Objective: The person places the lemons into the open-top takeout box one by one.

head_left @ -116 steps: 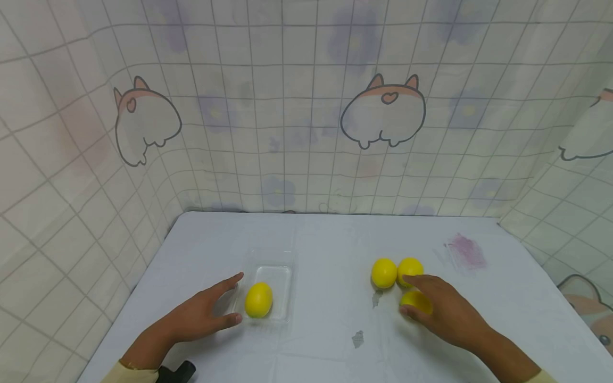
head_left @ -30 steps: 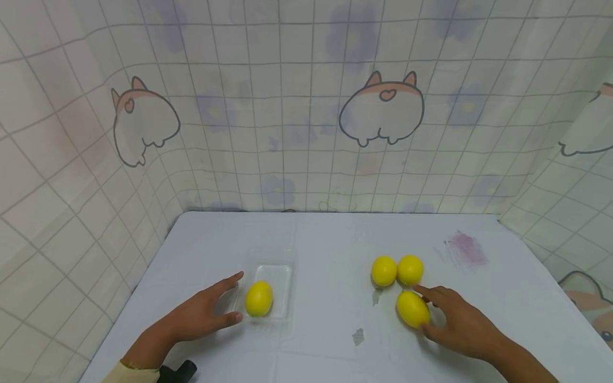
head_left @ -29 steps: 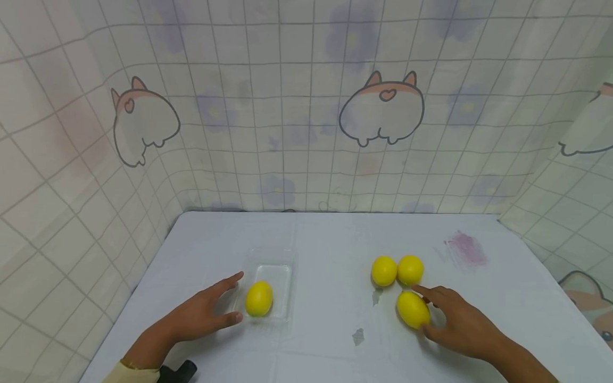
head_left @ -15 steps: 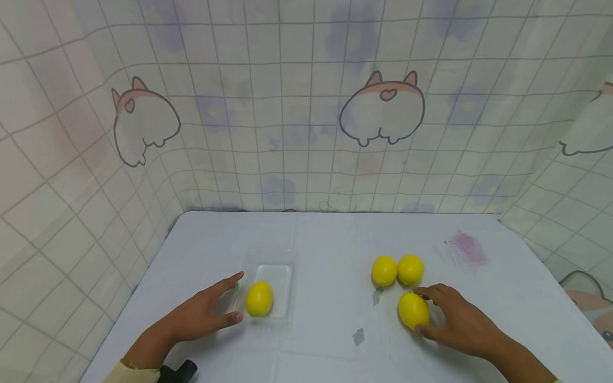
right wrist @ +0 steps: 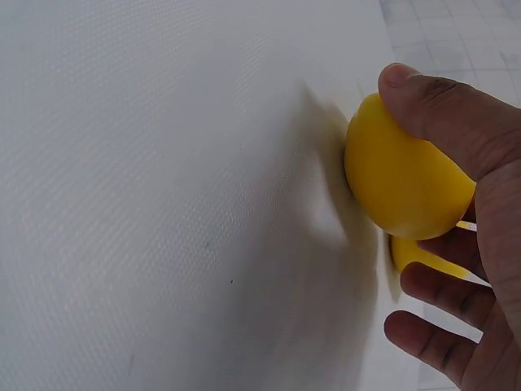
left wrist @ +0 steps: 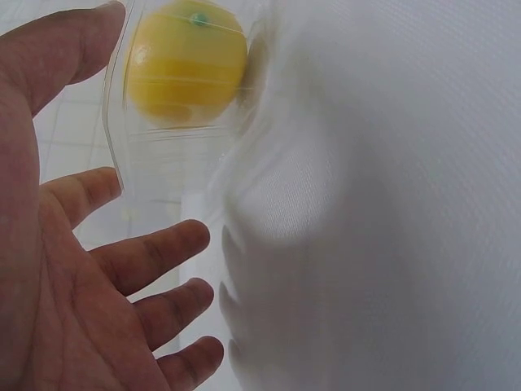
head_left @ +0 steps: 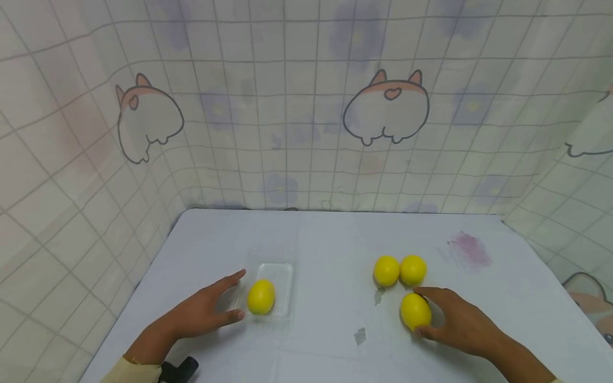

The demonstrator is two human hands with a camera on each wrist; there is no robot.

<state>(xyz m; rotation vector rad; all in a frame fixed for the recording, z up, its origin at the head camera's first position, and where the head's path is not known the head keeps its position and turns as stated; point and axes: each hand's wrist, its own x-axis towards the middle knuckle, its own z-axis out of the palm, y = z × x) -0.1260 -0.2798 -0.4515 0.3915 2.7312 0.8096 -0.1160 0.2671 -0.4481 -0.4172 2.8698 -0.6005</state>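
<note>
Lemon (head_left: pixel 261 297) in tray (head_left: pixel 281 282), three lemons (head_left: pixel 386 271) right

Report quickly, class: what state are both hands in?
Left hand: open, at the clear plastic container.
Right hand: holding a yellow lemon between thumb and fingers.

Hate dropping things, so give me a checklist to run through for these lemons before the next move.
1. Right hand has thumb and fingers on the held lemon: ok.
2. Grip firm enough to carry it: cannot tell.
3. Held lemon raised off the table: cannot tell.
4. Held lemon apart from the two spare lemons: ok, narrow gap.
5. Left hand beside the box: ok.
6. Space beside the boxed lemon: ok.
</note>
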